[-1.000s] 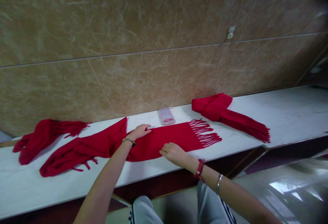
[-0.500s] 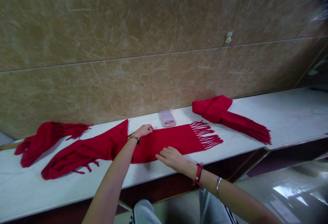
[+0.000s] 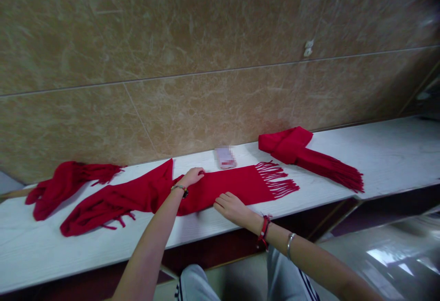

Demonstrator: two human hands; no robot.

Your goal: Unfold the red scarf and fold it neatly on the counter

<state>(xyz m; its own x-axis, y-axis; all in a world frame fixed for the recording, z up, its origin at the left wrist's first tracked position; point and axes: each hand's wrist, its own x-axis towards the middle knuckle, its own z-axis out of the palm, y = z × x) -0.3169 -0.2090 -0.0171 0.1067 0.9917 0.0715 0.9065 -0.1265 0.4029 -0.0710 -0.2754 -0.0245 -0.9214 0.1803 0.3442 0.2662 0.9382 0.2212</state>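
A red scarf (image 3: 233,182) lies stretched along the white counter, its fringed end flat on the right and its left part bunched and twisted. On its far edge, near the middle, my left hand (image 3: 193,176) is closed with the fingers pinching the cloth. My right hand (image 3: 233,207) is at the near edge, a little farther right, its fingers bent and gathered on the cloth; the fingertips are partly hidden. Between the hands and the fringe the scarf is smooth.
A crumpled red scarf (image 3: 65,186) sits at the far left. Another red scarf (image 3: 292,149), folded over, rests at the right by the tiled wall (image 3: 220,99). A blurred pale rectangular item (image 3: 225,156) lies behind the middle scarf. The counter (image 3: 388,154) has a front edge close to my knees.
My right hand has shifted slightly right along the near edge of the scarf. My left hand stays at the far edge. The view has moved a little.
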